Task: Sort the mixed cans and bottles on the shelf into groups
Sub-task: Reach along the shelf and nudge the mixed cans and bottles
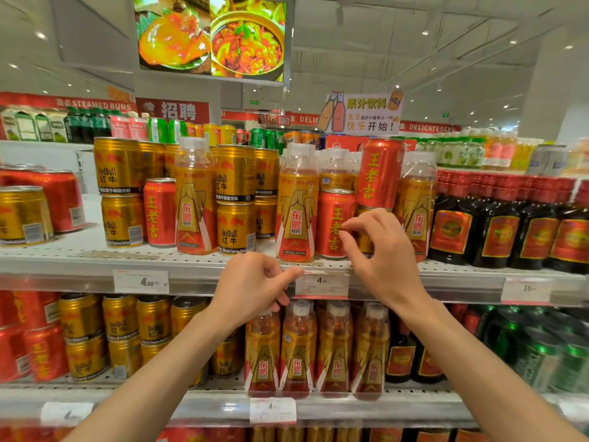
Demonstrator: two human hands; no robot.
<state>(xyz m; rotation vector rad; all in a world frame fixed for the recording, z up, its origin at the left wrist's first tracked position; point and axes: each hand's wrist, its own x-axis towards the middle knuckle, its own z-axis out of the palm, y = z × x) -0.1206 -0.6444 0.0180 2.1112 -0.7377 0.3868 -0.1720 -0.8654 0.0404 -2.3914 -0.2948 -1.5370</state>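
On the upper shelf (79,260) gold cans (122,165) stand in stacks, mixed with red cans (160,212) and orange bottles with clear caps (195,199). One red can (333,221) stands at the shelf front between two orange bottles (297,205) (414,202); another red can (379,169) sits stacked higher behind. My right hand (379,253) hovers in front of the low red can, fingers spread and holding nothing. Below the shelf edge, my left hand (255,288) is loosely curled and holds nothing.
Dark bottles with red labels (497,231) fill the shelf's right end. Red and gold cans (25,215) lie at the far left. The lower shelf (414,406) holds gold cans, orange bottles (298,349) and green bottles (541,352). Price tags (322,283) hang on the shelf edge.
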